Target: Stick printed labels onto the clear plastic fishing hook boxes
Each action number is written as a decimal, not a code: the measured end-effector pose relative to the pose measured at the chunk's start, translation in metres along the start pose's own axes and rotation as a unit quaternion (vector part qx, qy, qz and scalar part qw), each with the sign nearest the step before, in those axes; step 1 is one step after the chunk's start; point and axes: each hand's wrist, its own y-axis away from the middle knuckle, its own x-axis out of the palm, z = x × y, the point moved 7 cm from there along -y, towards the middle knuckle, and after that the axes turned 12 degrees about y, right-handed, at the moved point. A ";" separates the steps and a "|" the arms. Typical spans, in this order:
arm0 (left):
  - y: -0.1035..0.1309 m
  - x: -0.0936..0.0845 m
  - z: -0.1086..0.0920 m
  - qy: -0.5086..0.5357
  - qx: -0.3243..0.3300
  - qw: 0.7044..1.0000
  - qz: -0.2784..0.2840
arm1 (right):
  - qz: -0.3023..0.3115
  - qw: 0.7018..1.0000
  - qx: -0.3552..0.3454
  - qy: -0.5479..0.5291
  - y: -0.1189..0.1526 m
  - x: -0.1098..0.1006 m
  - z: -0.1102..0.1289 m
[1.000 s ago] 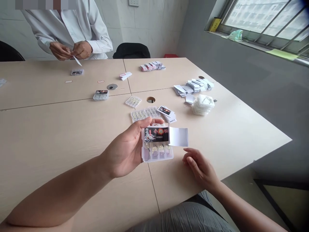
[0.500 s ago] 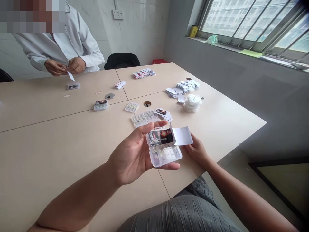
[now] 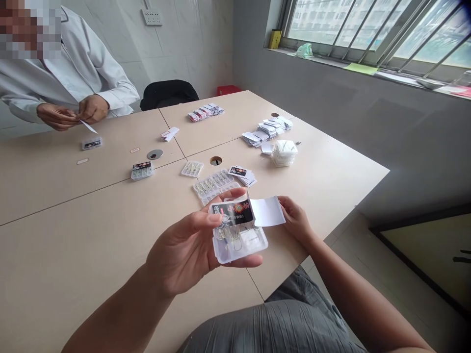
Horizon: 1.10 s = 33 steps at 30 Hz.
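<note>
My left hand (image 3: pixel 184 245) holds a clear plastic box of fishing hooks (image 3: pixel 241 245) above the table, its thumb pressed on the top face. Across the upper part of the box lies the black printed half of a folded card (image 3: pixel 232 214). The card's white half (image 3: pixel 268 212) sticks out to the right, past the box's edge. My right hand (image 3: pixel 296 218) pinches that white half at its outer edge; some of its fingers are hidden behind the card. Just beyond the box are several filled hook boxes (image 3: pixel 213 186) and a fanned pile of cards (image 3: pixel 246 177).
A co-worker (image 3: pixel 73 110) across the table handles a white slip. Stacked clear boxes (image 3: pixel 285 153) stand at the right, near piles of folded cards (image 3: pixel 267 131). More card bundles (image 3: pixel 206 112) lie farther back. Another filled box (image 3: pixel 142 170) sits left of a round table hole (image 3: pixel 216 161).
My left thumb has come down from the box's upper edge onto the printed card. The camera view has shifted to the right. My right hand still keeps hold of the card's white half.
</note>
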 end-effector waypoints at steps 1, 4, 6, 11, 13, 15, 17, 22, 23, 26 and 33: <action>0.000 0.000 0.000 0.001 -0.003 1.000 0.009 | 0.000 1.000 -0.001 -0.007 0.001 0.000 -0.001; -0.001 0.001 0.001 0.002 -0.014 0.999 0.037 | -0.007 0.999 -0.007 -0.036 0.001 -0.001 -0.002; -0.002 0.000 0.002 0.001 -0.015 0.999 0.041 | -0.022 0.998 -0.017 -0.064 -0.002 -0.009 0.002; -0.007 -0.006 -0.002 -0.004 0.010 1.000 0.005 | -0.028 0.984 -0.108 -0.135 -0.016 -0.046 0.054; -0.008 -0.008 -0.006 -0.004 0.022 1.000 -0.005 | 0.023 0.974 -0.172 -0.148 -0.019 -0.054 0.092; -0.009 -0.008 -0.011 -0.008 0.035 0.999 -0.008 | 0.080 0.958 -0.234 -0.147 -0.020 -0.056 0.130; -0.008 -0.008 -0.016 -0.012 0.050 0.999 -0.006 | 0.142 0.926 -0.330 -0.113 -0.017 -0.050 0.166; -0.002 -0.001 -0.027 -0.033 0.097 0.995 0.015 | 0.143 0.875 -0.462 0.014 -0.018 -0.038 0.216; -0.001 0.001 -0.028 -0.037 0.106 0.994 0.016 | 0.135 0.871 -0.471 0.033 -0.020 -0.036 0.221; 0.003 0.004 -0.032 -0.045 0.125 0.991 0.023 | 0.130 0.868 -0.476 0.061 -0.024 -0.031 0.228; 0.011 0.002 -0.037 -0.086 0.163 0.981 0.055 | 0.135 0.881 -0.451 0.036 -0.034 -0.023 0.228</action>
